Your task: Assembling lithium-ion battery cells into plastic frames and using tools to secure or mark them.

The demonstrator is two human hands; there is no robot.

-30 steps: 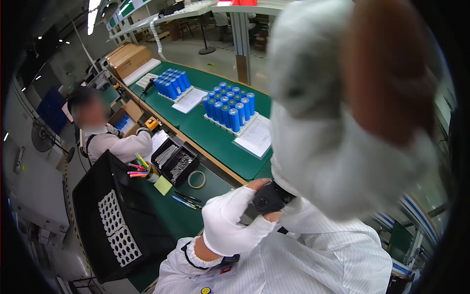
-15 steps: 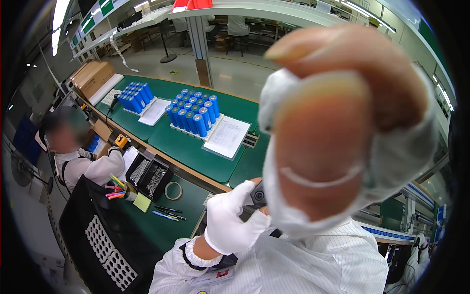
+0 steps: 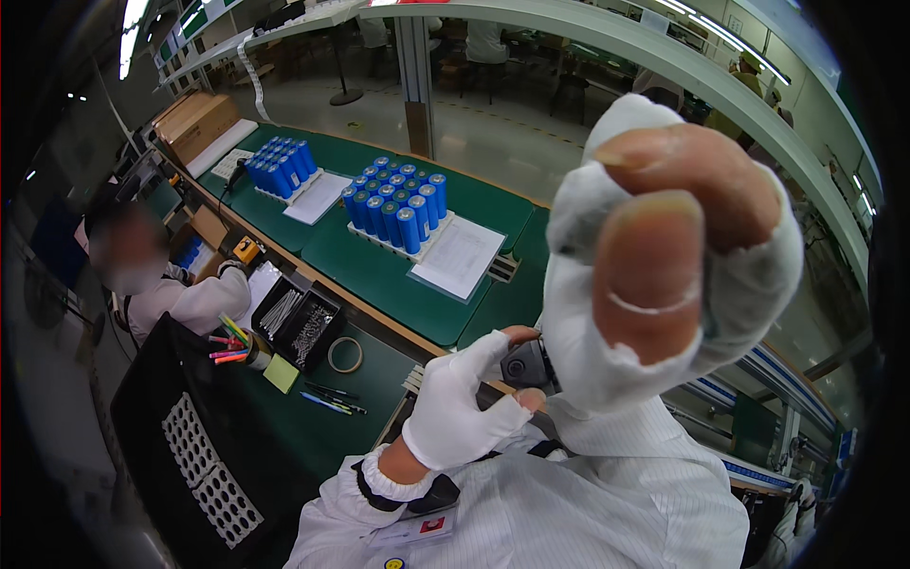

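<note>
My right hand point(image 3: 673, 247) is raised large and close, in a white glove with thumb and forefinger tips bare. Its fingers are curled into a fist with the thumb pressed against them, and nothing shows inside. At the right wrist sits a small black camera point(image 3: 523, 366) with a round lens. My left hand point(image 3: 462, 403), gloved in white with bare fingertips, pinches this camera between forefinger above and thumb below. A black strap with a dark block point(image 3: 438, 495) circles my left wrist.
Blue cylindrical cells point(image 3: 403, 204) stand in white holders on the green bench, beside a paper sheet point(image 3: 462, 256). Nearer are a black bin of metal parts point(image 3: 301, 327), a tape roll point(image 3: 345, 355), pens point(image 3: 332, 400) and a black crate point(image 3: 142, 427). A co-worker point(image 3: 175, 303) sits left.
My right hand has drawn back from the head camera and looks smaller. My left hand has shifted slightly right and down, still gripping the small camera. The view has turned a little.
</note>
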